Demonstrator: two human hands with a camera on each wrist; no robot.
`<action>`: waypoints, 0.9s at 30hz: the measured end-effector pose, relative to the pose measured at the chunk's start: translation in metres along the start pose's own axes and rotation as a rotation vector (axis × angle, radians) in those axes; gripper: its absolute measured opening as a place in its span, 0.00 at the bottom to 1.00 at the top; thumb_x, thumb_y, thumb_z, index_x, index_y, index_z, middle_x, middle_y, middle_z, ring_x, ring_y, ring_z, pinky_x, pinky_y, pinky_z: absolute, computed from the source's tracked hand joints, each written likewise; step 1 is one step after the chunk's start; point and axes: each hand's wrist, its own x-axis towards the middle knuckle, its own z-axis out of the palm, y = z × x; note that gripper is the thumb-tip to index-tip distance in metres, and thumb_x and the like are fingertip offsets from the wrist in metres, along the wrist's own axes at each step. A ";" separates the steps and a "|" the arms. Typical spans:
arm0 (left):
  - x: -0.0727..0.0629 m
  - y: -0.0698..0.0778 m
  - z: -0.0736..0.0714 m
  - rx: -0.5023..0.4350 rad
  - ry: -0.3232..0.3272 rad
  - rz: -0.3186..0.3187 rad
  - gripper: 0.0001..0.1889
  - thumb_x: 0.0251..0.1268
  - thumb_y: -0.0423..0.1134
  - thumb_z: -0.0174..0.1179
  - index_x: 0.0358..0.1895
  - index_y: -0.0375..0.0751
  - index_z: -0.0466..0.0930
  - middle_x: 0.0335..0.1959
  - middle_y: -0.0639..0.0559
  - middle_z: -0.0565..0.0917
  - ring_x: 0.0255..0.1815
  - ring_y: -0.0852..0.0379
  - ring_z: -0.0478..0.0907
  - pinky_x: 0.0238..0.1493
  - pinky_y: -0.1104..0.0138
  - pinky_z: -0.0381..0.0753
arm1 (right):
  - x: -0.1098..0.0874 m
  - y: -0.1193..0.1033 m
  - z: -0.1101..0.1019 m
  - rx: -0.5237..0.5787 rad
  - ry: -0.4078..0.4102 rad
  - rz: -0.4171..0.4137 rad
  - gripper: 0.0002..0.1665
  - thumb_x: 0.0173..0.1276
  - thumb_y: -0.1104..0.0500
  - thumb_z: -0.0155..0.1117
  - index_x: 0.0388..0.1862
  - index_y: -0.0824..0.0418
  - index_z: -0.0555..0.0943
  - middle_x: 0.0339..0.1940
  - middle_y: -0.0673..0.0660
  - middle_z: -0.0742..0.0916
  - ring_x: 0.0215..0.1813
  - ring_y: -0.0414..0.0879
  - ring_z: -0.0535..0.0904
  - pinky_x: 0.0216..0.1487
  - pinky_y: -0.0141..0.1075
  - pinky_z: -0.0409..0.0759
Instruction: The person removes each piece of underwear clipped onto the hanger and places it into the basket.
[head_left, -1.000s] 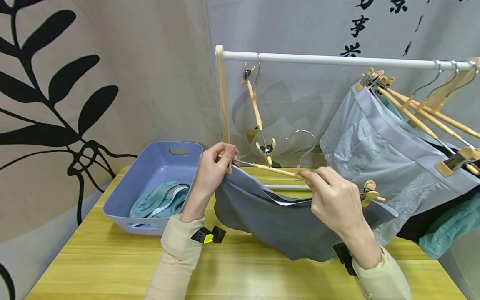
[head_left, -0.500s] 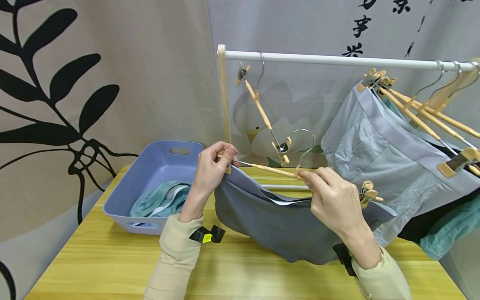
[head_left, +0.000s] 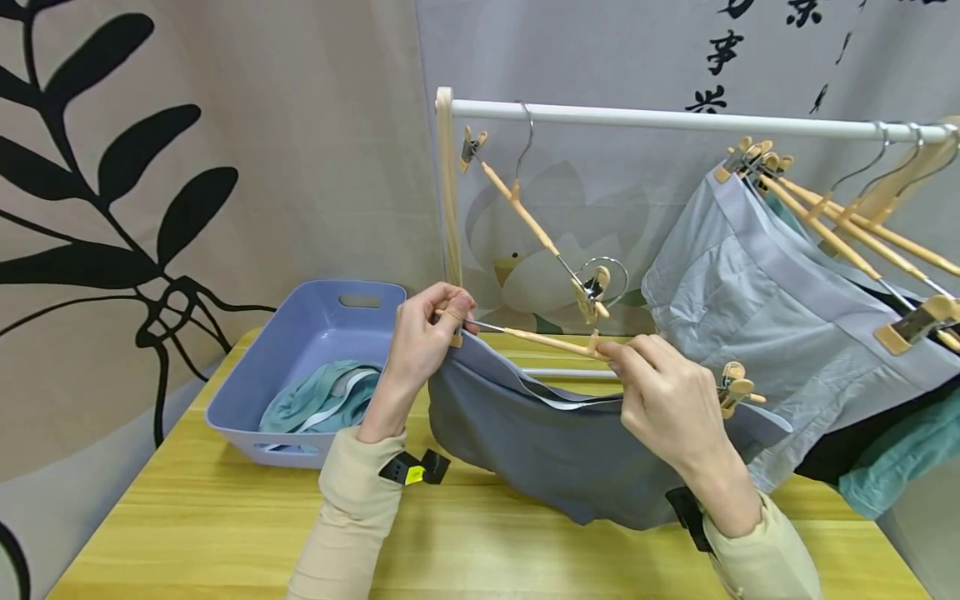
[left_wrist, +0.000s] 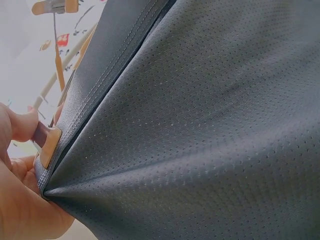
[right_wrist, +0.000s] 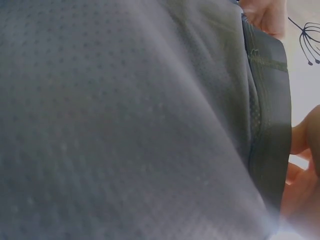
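Grey garment (head_left: 540,458), one: below clip hanger (head_left: 551,340), above table (head_left: 225,533), partly hidden by right hand (head_left: 671,404), fingers pinching hanger mid-length; left hand (head_left: 429,333): pinching wooden clip (left_wrist: 51,148), mostly covered in head view

the leftmost hanging hanger (head_left: 527,212) has swung, lower clip (head_left: 592,289) rightward.

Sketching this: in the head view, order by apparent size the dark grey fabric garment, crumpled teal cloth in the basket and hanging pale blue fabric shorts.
Pale blue shorts
Dark grey garment, partly hidden
Teal cloth
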 end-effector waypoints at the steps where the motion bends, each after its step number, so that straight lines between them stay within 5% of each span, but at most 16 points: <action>1: 0.000 0.000 0.000 0.000 -0.001 0.000 0.11 0.68 0.36 0.55 0.36 0.29 0.79 0.26 0.32 0.84 0.24 0.62 0.83 0.26 0.75 0.75 | 0.000 0.000 0.000 0.000 -0.001 0.000 0.14 0.56 0.70 0.53 0.32 0.59 0.84 0.23 0.52 0.82 0.23 0.45 0.75 0.17 0.39 0.70; 6: 0.001 0.000 -0.001 0.002 -0.003 -0.003 0.11 0.69 0.37 0.55 0.35 0.30 0.80 0.26 0.32 0.84 0.22 0.71 0.80 0.26 0.75 0.75 | 0.000 0.000 0.000 0.000 0.000 -0.004 0.14 0.56 0.69 0.53 0.33 0.59 0.85 0.23 0.52 0.81 0.23 0.45 0.75 0.17 0.39 0.70; 14: 0.001 0.000 -0.002 0.014 -0.004 0.004 0.10 0.69 0.36 0.55 0.35 0.31 0.80 0.25 0.34 0.84 0.24 0.64 0.82 0.26 0.73 0.76 | 0.001 0.000 0.001 -0.001 -0.003 -0.009 0.14 0.57 0.69 0.53 0.34 0.60 0.85 0.23 0.53 0.82 0.24 0.46 0.75 0.18 0.39 0.70; 27: 0.000 0.002 -0.003 0.005 -0.001 0.012 0.10 0.68 0.34 0.55 0.35 0.28 0.79 0.24 0.36 0.84 0.22 0.69 0.80 0.26 0.73 0.77 | 0.000 -0.001 0.000 -0.008 -0.009 -0.008 0.15 0.55 0.70 0.52 0.34 0.60 0.85 0.23 0.54 0.82 0.23 0.47 0.75 0.17 0.39 0.70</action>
